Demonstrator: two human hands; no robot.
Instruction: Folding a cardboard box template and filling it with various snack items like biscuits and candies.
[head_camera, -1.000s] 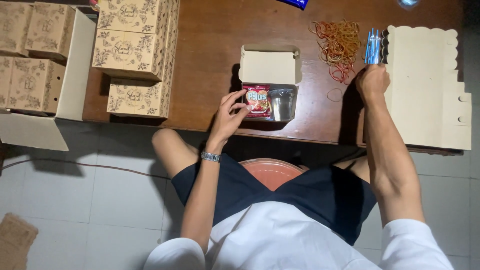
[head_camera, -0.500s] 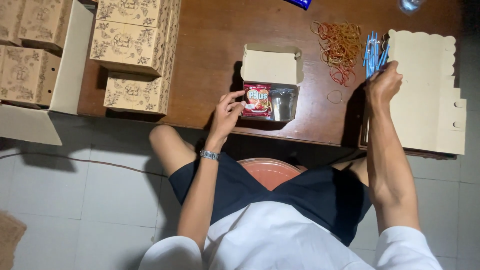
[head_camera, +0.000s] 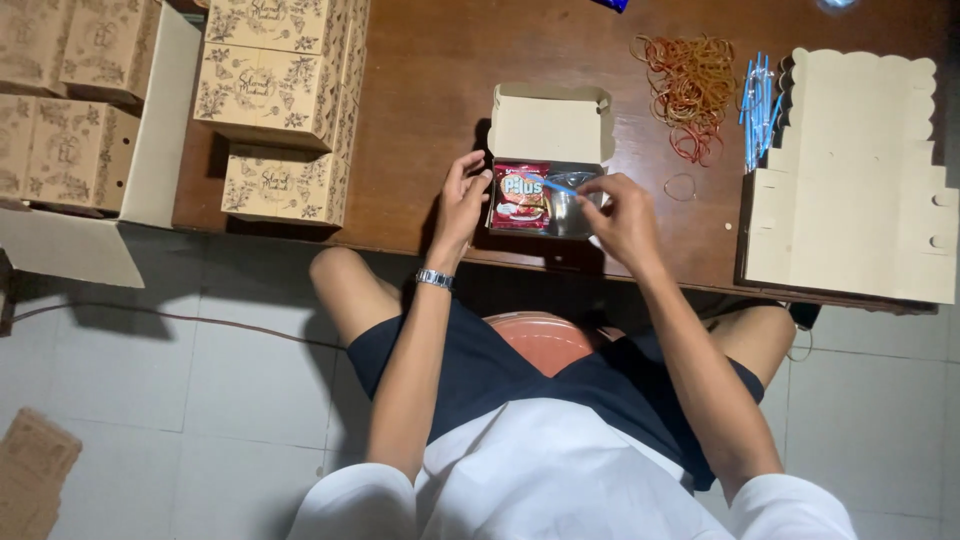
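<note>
In the open box (head_camera: 548, 130): snack packet (head_camera: 521, 197), cup (head_camera: 566, 208).

Light: dim, warm indoor, from above.
Shadows: dark beside the box (head_camera: 548, 160) between both hands.
Glare: faint on the snack packet (head_camera: 521, 196).
Focus: slightly soft throughout.

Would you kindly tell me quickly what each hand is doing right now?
Left hand: open, fingers against the side of the box.
Right hand: pinching a blue straw over the box.
</note>
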